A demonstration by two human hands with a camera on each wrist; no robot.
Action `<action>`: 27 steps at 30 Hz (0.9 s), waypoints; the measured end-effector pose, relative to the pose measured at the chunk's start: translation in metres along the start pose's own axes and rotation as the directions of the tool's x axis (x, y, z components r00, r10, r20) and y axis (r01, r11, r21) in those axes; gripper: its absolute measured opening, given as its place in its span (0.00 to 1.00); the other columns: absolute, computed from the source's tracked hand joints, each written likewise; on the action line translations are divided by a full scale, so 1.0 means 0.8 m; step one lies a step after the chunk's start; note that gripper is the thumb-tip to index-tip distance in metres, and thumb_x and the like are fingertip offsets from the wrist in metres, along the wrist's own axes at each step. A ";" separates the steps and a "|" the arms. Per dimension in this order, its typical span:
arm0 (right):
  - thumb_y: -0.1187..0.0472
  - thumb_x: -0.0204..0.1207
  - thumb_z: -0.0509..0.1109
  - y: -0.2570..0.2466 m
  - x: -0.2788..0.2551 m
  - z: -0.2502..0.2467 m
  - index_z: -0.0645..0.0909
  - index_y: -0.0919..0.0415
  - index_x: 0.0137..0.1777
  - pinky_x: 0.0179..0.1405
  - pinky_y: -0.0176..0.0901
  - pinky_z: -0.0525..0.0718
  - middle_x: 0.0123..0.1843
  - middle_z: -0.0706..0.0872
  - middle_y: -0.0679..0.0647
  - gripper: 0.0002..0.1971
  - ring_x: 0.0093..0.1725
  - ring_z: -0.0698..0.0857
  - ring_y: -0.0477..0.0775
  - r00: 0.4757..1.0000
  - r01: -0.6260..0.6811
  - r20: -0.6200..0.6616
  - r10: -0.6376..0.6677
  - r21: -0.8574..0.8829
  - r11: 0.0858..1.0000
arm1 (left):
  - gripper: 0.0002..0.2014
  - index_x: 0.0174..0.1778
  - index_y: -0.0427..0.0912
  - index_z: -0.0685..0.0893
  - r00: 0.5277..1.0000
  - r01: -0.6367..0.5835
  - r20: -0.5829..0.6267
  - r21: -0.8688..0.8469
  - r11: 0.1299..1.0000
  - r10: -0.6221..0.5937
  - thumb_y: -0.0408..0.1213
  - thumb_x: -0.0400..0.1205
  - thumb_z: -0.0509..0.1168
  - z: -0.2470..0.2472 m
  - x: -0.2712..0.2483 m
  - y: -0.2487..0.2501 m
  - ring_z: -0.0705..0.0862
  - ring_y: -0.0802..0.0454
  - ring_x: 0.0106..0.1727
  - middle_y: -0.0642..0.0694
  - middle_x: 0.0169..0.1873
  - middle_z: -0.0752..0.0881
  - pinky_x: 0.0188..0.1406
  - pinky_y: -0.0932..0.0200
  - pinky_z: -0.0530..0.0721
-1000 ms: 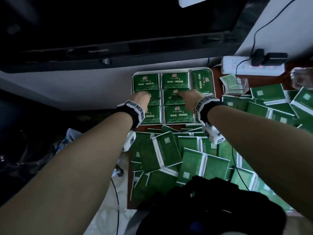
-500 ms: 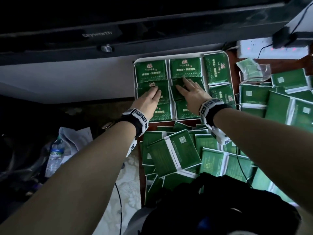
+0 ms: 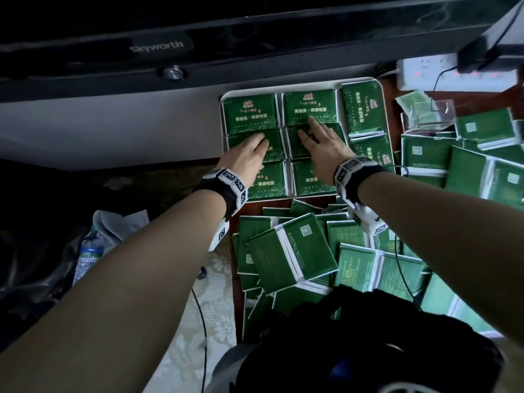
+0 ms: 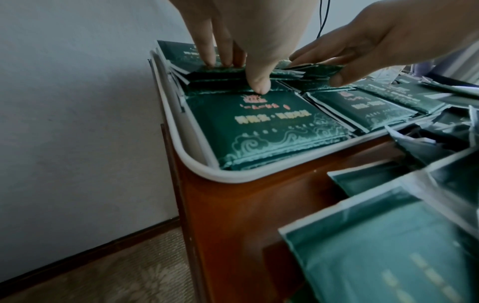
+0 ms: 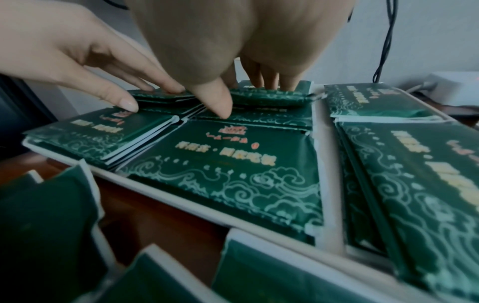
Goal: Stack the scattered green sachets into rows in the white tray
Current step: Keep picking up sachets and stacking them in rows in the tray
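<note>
1. Your glossy, flat, square green sachets (image 3: 251,113), printed with pale cloud swirls, fill the rounded white tray (image 4: 225,176).
2. Your left hand (image 3: 246,158) and right hand (image 3: 326,144) press flat-fingered on the middle stacks.
3. More lie scattered on the brown worktop (image 4: 259,205).

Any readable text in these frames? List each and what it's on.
"Skyworth": on the black TV bezel.
Gold Chinese print and red crest on the tray's green sachets: too blurred to read.
QR-style squares on the loose sachets: unreadable.
Water bottle label: too small.
</note>
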State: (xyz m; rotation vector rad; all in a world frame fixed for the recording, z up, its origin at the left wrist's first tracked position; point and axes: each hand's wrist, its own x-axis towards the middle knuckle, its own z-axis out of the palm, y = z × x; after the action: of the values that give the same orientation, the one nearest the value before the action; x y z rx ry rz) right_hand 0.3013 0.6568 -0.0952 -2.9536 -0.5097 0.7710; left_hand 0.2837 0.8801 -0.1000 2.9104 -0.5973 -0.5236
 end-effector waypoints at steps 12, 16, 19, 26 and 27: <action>0.65 0.80 0.65 0.011 0.005 0.003 0.45 0.52 0.88 0.84 0.53 0.43 0.88 0.34 0.55 0.42 0.87 0.42 0.60 0.999 0.044 -0.005 -0.044 0.004 0.999 | 0.28 0.81 0.31 0.67 1.000 -0.025 -0.011 0.102 0.994 0.026 0.32 0.85 0.66 -0.001 0.002 -0.004 0.76 0.40 0.75 0.36 0.82 0.64 0.61 0.44 0.86; 0.64 0.82 0.64 0.012 0.009 0.000 0.44 0.49 0.88 0.84 0.53 0.43 0.88 0.34 0.55 0.42 0.87 0.42 0.60 0.999 0.054 0.000 -0.054 -0.014 0.998 | 0.28 0.81 0.32 0.67 0.999 -0.017 -0.028 0.090 0.996 0.019 0.32 0.85 0.66 0.000 0.003 -0.002 0.75 0.41 0.75 0.37 0.82 0.65 0.64 0.47 0.84; 0.64 0.82 0.64 0.012 0.011 0.002 0.44 0.48 0.88 0.85 0.54 0.43 0.88 0.35 0.55 0.41 0.87 0.43 0.60 0.998 0.058 0.000 -0.058 -0.011 0.998 | 0.28 0.81 0.32 0.67 0.999 -0.012 -0.039 0.078 0.997 0.015 0.31 0.85 0.66 0.000 0.001 0.000 0.76 0.42 0.74 0.38 0.82 0.64 0.63 0.49 0.84; 0.58 0.80 0.66 0.011 0.004 -0.004 0.43 0.44 0.88 0.86 0.56 0.43 0.88 0.34 0.52 0.43 0.87 0.41 0.59 0.999 0.042 0.015 -0.042 -0.012 0.999 | 0.28 0.79 0.33 0.69 0.996 -0.032 -0.081 0.083 0.996 0.038 0.38 0.85 0.67 0.000 -0.002 0.001 0.73 0.41 0.77 0.38 0.82 0.65 0.72 0.48 0.77; 0.58 0.80 0.66 0.011 0.000 -0.007 0.43 0.44 0.88 0.86 0.57 0.44 0.88 0.34 0.52 0.43 0.87 0.41 0.59 0.999 0.043 0.014 -0.043 -0.017 0.999 | 0.27 0.79 0.34 0.71 0.995 -0.034 -0.088 0.099 0.994 0.043 0.39 0.85 0.67 -0.002 -0.005 0.003 0.73 0.40 0.77 0.38 0.81 0.66 0.74 0.46 0.76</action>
State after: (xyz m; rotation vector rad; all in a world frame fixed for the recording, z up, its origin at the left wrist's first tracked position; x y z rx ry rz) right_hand 0.3067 0.6490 -0.0917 -2.9447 -0.5818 0.7862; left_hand 0.2804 0.8798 -0.0967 2.9880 -0.6839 -0.3662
